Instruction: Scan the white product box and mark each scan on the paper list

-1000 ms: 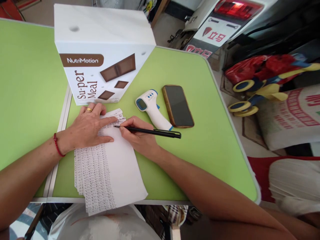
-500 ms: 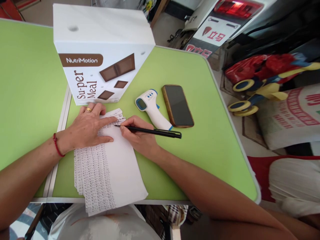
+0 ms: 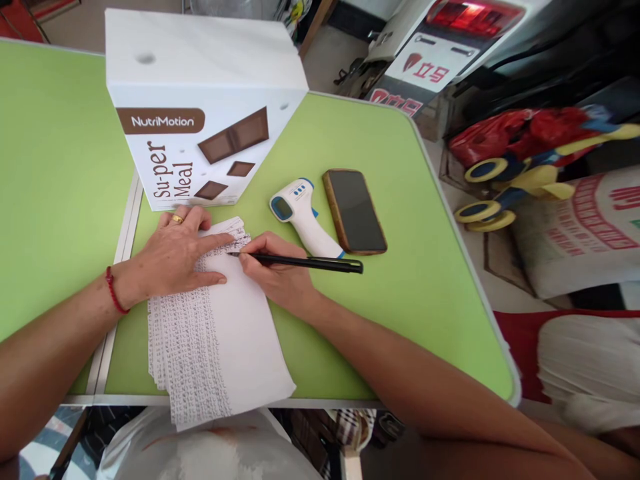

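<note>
A stack of paper sheets (image 3: 250, 340) lies on the green table, its left part covered in rows of small handwriting and its right part blank. My left hand (image 3: 183, 257) rests flat on the upper left of the sheets with fingers spread; it wears a gold ring and a red bracelet. In my right hand (image 3: 277, 270) a black pen (image 3: 320, 264) is pinched, its tip at the paper by the left index finger. A white box (image 3: 175, 147) marked NutriMotion stands just beyond my left fingertips.
Right of the box lie a white and blue infrared thermometer (image 3: 305, 220) and a phone (image 3: 356, 212) in a brown case. The table (image 3: 425, 313) has a metal edge and a seam on the left. Past its right side are a printed sack (image 3: 590, 233) and a red bag (image 3: 520, 137).
The pen tip has shifted very slightly left and down on the paper. My left hand, the sheets and the other things stay as they were.
</note>
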A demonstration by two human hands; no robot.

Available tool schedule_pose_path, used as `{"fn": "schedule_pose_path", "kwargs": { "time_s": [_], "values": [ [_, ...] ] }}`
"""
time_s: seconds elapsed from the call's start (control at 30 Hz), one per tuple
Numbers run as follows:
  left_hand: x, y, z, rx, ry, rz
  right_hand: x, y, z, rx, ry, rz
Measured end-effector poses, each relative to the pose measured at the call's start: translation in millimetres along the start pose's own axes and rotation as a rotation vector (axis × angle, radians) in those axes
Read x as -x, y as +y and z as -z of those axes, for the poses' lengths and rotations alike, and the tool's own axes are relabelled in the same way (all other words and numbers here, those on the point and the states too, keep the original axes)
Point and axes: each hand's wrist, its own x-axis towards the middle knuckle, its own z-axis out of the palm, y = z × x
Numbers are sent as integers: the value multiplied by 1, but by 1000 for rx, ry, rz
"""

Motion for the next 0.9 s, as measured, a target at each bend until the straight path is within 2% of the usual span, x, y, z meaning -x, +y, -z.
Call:
{"fn": "schedule_pose_path", "kwargs": {
  "time_s": [0.77,0.9],
  "values": [
    [0,-1,0,53,-6,20,0,0,1,40,-11,9],
    [0,-1,1,63,-6,23,0,1,2,28,23,27]
  ]
}}
